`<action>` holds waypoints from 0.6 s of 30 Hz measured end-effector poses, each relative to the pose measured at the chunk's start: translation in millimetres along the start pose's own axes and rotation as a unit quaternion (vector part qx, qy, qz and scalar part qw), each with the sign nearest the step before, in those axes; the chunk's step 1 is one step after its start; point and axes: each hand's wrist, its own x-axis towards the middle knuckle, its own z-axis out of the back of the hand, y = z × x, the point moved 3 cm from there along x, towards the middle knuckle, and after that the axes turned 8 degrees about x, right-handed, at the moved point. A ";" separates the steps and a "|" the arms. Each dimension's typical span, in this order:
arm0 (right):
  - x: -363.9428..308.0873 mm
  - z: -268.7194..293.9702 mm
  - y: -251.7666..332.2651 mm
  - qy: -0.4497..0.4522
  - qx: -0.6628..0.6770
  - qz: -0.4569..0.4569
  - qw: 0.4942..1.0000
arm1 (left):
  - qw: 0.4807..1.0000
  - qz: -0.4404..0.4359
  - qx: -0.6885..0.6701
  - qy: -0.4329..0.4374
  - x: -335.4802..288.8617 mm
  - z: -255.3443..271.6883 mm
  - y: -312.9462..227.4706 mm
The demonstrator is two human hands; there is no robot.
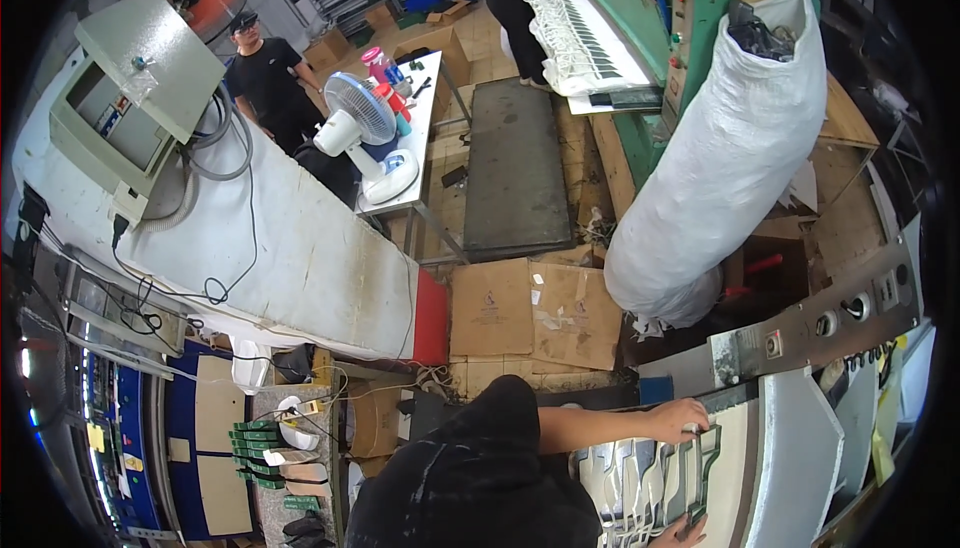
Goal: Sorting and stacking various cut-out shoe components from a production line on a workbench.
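Observation:
My left hand (680,420) reaches over from the black sleeve and is closed around the upper end of a narrow dark green frame (710,463) with an open middle. My right hand (682,532), partly cut off by the lower edge, has its fingers at the frame's lower end. Beside the frame lie several pale, curved strips (625,483) in a row on a flat work surface. A cream panel (733,468) lies just beyond the frame. My dark-clothed shoulder (470,478) covers much of the lower middle.
A control panel with knobs (830,320) runs behind the work surface. A tall white sack (720,158) leans by a green machine (690,8), where a co-worker (510,8) stands. Flattened cardboard (490,308) covers the floor. A table with a fan (360,128) and another person (270,73) are farther left.

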 end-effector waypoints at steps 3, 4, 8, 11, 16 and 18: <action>-25.3 18.5 -99.6 0.022 -0.088 0.015 0.996 | 0.999 -0.026 0.025 0.029 4.0 -14.5 2.6; -31.6 19.9 -111.0 0.010 -0.094 -0.031 0.995 | 0.999 -0.028 0.019 0.021 2.8 -7.0 -3.4; 22.6 8.2 -48.5 -0.002 -0.054 -0.013 0.998 | 0.992 -0.007 0.114 -0.047 13.1 27.5 -63.6; 42.4 36.2 -2.1 -0.064 -0.016 -0.015 0.998 | 0.996 -0.015 0.012 0.085 -13.7 8.6 -107.7; 61.8 114.9 12.7 -0.148 -0.019 -0.053 0.987 | 0.890 -0.139 -0.045 0.433 -67.5 -67.7 -128.5; 93.5 149.6 14.7 -0.148 -0.022 -0.061 0.987 | 0.876 -0.134 0.002 0.463 -64.3 -79.0 -136.0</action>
